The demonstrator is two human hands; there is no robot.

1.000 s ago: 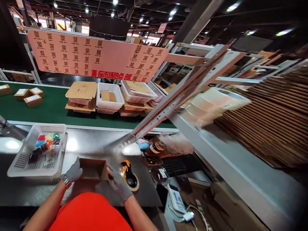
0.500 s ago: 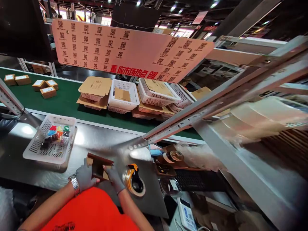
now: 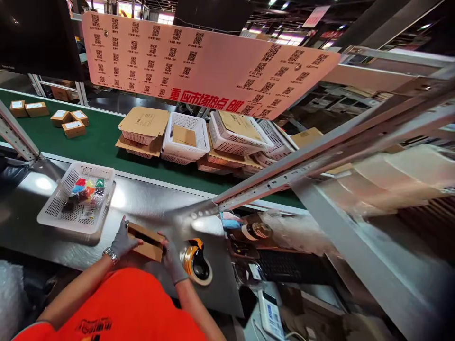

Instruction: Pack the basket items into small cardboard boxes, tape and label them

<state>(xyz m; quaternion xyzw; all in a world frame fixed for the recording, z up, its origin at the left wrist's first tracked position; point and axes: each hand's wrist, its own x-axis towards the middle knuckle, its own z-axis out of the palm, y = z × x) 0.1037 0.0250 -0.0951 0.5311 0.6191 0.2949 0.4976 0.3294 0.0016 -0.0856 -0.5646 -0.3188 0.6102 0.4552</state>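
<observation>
Carton (image 3: 151, 248), small and brown, sits b/w both gloved hands over the near part of the metal workbench (image 3: 142, 199), dark opening facing up; can't tell if its base touches the metal. Left hand (image 3: 123, 241) pinches the left end, a finger up at the far corner; right hand (image 3: 172, 259) is bent round the right end, a bit blurred. For good handling, I'd say: light, even pressure at both ends, walls kept square, fingers out of the opening; thin board would prob. bow if squeezed hard.

Just right of right hand: tape dispenser (image 3: 199, 263), orange & black, w/ roll on; close enough to get bumped if the carton swings that way. To the left, well apart: white mesh basket (image 3: 67, 225) w/ coloured plastic pkts (image 3: 87, 189). Far side: green conveyor belt (image 3: 103, 137) w/ labelled boxes (image 3: 73, 129) at left, stacked white baskets (image 3: 185, 151) mid. Slanted metal post (image 3: 270, 182) blocks reach to the belt's right part; QR-code board (image 3: 213, 61) hides some of the background. Near right: keyboard (image 3: 284, 265), jar (image 3: 256, 231), white handheld device (image 3: 270, 315).
</observation>
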